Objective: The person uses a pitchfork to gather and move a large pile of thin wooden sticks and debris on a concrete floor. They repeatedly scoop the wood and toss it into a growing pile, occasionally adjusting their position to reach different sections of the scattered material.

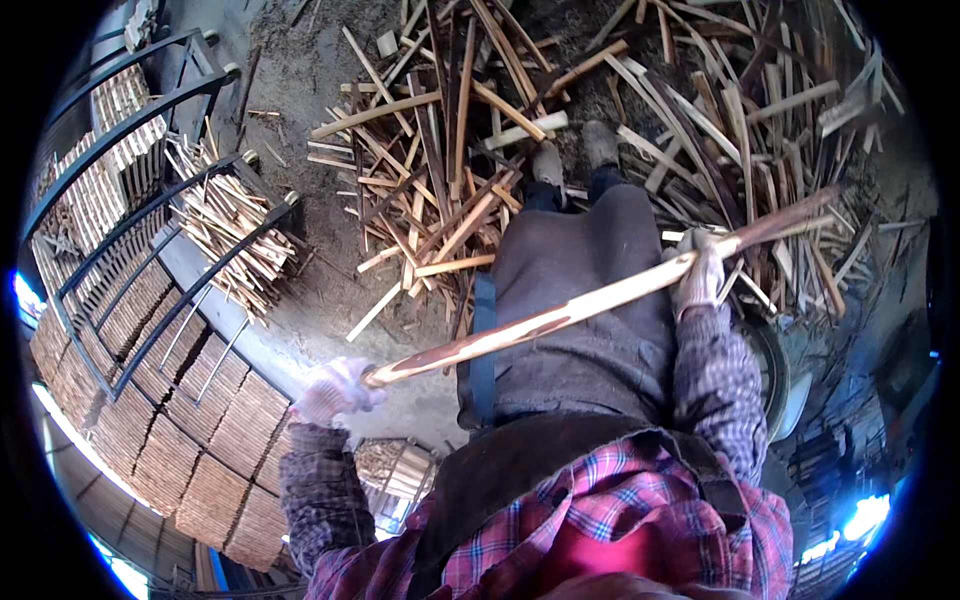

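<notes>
I hold a long wooden strip (560, 315) across my lap, slanting from lower left to upper right. My left hand (335, 390), in a white glove, grips its near end. Farther along the strip, my right hand (700, 275), also gloved, is closed around it. A dark apron (590, 330) covers my legs under the strip, and my two shoes (575, 155) rest on the ground beyond it.
A large heap of split wooden sticks and offcuts (450, 180) covers the ground ahead and to the right. At the left stands a black metal rack (160, 250) with a bundle of thin sticks (225, 225) on it. Stacked woven slat panels (190, 440) lie below.
</notes>
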The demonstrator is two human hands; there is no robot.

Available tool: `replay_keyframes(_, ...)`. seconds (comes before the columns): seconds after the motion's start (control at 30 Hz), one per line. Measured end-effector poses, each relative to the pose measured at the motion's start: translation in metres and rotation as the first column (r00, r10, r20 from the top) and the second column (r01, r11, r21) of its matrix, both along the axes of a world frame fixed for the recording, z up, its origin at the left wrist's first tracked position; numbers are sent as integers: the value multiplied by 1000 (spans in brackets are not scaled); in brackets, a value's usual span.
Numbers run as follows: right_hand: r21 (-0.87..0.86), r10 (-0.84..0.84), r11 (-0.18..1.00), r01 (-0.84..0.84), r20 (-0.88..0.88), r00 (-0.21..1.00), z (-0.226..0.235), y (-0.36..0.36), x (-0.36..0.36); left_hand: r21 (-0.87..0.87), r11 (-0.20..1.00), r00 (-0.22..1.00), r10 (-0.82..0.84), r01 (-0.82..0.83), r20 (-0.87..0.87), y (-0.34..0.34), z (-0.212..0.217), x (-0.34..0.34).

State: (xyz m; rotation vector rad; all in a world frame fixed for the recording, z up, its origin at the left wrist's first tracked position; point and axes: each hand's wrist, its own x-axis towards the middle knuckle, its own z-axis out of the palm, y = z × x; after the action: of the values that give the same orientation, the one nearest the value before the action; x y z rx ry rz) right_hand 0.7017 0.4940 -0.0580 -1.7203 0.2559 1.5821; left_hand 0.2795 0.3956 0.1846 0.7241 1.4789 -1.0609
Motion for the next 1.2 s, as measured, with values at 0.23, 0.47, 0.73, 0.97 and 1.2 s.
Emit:
replay_keyframes(0.23, -70, -103, 992, 107, 71, 992, -28, 4, 35, 151, 936, 948, -318, 319, -28, 36, 7, 32)
replay_keyframes(0.47, 21, -208, 978, 207, 123, 970, -16, 35, 25, -95, 840, 835, -541, 533, -101, 61, 6, 28)
replay_keyframes(0.73, 161, -365, 911, 380, -115, 924, -31, 41, 65, 114, 780, 788, -605, 615, -109, 77, 0, 78)
replay_keyframes(0.97, 85, -443, 895, 438, 51, 895, -7, 29, 32, 436, 724, 811, -584, 535, -25, 6, -4, 19)
replay_keyframes(1.2, 59, -427, 898, 437, -130, 895, 37, -43, -48, 172, 985, 1000, 12, -14, 15, -90, -1, -119)
